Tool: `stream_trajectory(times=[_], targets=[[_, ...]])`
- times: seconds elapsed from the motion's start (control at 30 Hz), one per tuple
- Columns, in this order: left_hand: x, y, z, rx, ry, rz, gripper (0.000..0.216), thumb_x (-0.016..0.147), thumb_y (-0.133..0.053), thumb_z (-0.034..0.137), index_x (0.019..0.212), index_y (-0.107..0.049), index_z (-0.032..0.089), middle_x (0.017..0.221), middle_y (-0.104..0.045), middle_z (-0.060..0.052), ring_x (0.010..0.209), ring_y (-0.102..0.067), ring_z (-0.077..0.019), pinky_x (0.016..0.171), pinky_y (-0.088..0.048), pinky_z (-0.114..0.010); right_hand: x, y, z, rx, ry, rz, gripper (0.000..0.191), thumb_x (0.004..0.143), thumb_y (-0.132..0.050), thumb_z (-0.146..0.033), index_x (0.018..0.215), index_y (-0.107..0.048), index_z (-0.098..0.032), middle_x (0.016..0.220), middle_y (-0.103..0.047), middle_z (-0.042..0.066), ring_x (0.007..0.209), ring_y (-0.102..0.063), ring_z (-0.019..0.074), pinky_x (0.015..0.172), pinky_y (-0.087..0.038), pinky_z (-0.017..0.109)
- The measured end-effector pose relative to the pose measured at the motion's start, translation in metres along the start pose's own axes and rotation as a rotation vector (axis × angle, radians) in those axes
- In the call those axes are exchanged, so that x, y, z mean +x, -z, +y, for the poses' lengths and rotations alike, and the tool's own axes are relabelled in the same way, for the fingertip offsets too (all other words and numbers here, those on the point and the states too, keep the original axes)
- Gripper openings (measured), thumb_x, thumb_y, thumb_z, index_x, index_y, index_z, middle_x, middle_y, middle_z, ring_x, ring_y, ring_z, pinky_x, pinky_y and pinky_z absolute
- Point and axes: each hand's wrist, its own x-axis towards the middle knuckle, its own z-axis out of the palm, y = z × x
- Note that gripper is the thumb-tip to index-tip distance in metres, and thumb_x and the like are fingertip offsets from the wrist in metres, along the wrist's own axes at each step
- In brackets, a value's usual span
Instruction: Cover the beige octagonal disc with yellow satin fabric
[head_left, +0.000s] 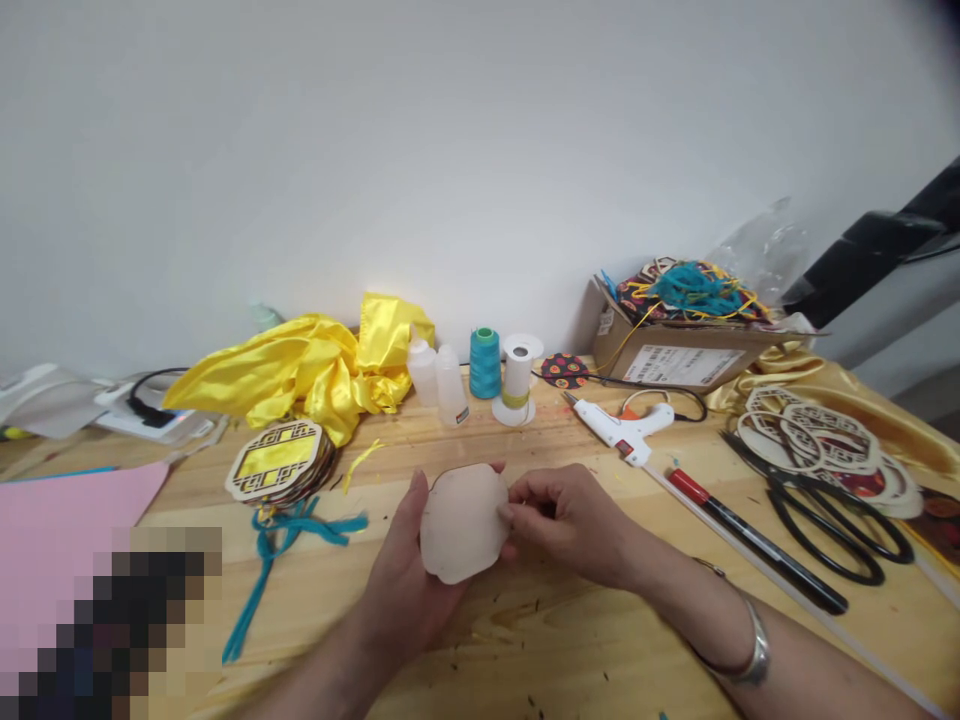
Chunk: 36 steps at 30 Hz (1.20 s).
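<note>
A pale, flat piece with a wavy rounded outline (463, 525), perhaps thin wood or card, lies across the palm of my left hand (409, 575). The left thumb presses along its left edge and the fingers pass underneath. At its right edge, my right hand (566, 525) has thumb and forefinger pinched together, touching the rim. Whether anything small sits in that pinch cannot be made out. To the left is a stack of cut-out wooden frames (277, 462) with yellow fabric inside and a teal tassel (289, 535).
Yellow satin (315, 370), squeeze bottles (450, 385), a teal thread cone (484, 365) and a white spool (517, 375) stand along the wall. Rightward are a glue gun (619, 425), a marker (757, 540), black-handled scissors (832, 520), and a cardboard box (667, 355). Pink paper (67, 510) lies left.
</note>
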Motion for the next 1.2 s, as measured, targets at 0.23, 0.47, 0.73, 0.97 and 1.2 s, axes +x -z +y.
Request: stream_trajectory(times=[0.23, 0.47, 0.73, 0.97, 1.2], targets=[[0.000, -0.001, -0.003, 0.045, 0.022, 0.047, 0.050, 0.092, -0.031, 0.042, 0.106, -0.068, 0.012, 0.088, -0.075, -0.008, 0.105, -0.061, -0.0231, 0.098, -0.041, -0.035, -0.004, -0.009, -0.002, -0.233, 0.056, 0.117, 0.015, 0.077, -0.052, -0.023, 0.063, -0.055, -0.018, 0.058, -0.062, 0.000, 0.048, -0.048, 0.0091, 0.044, -0.029, 0.020], [-0.001, -0.005, -0.005, 0.099, -0.028, 0.089, 0.049, 0.093, -0.029, 0.038, 0.108, -0.067, 0.011, 0.088, -0.075, -0.009, 0.104, -0.062, -0.0235, 0.096, -0.043, -0.036, -0.007, -0.015, -0.004, -0.420, 0.151, 0.183, 0.013, 0.079, -0.048, -0.023, 0.069, -0.054, -0.017, 0.058, -0.060, 0.002, 0.046, -0.046, 0.0101, 0.045, -0.026, 0.023], [-0.002, -0.005, -0.002, 0.077, -0.022, 0.046, 0.049, 0.093, -0.028, 0.036, 0.104, -0.068, 0.010, 0.085, -0.075, -0.010, 0.097, -0.065, -0.0251, 0.091, -0.047, -0.038, -0.006, -0.007, -0.008, -0.124, 0.050, 0.015, 0.024, 0.086, -0.044, -0.022, 0.066, -0.056, -0.018, 0.060, -0.067, -0.001, 0.048, -0.049, 0.0071, 0.047, -0.033, 0.018], [0.000, 0.000, -0.006, 0.067, -0.004, 0.034, 0.049, 0.093, -0.029, 0.039, 0.104, -0.068, 0.011, 0.090, -0.074, -0.011, 0.101, -0.063, -0.0252, 0.093, -0.045, -0.037, -0.006, -0.012, -0.006, -0.248, 0.064, 0.106, 0.018, 0.080, -0.048, -0.023, 0.064, -0.053, -0.018, 0.059, -0.064, -0.001, 0.048, -0.050, 0.0082, 0.045, -0.031, 0.019], [-0.004, -0.004, -0.005, 0.135, -0.073, 0.094, 0.036, 0.089, -0.040, 0.031, 0.098, -0.070, 0.011, 0.088, -0.074, -0.010, 0.093, -0.065, -0.0258, 0.084, -0.051, -0.036, -0.007, -0.012, -0.010, -0.255, 0.083, 0.118, 0.017, 0.080, -0.044, -0.013, 0.066, -0.054, -0.016, 0.059, -0.064, 0.000, 0.049, -0.052, 0.0090, 0.049, -0.035, 0.020]])
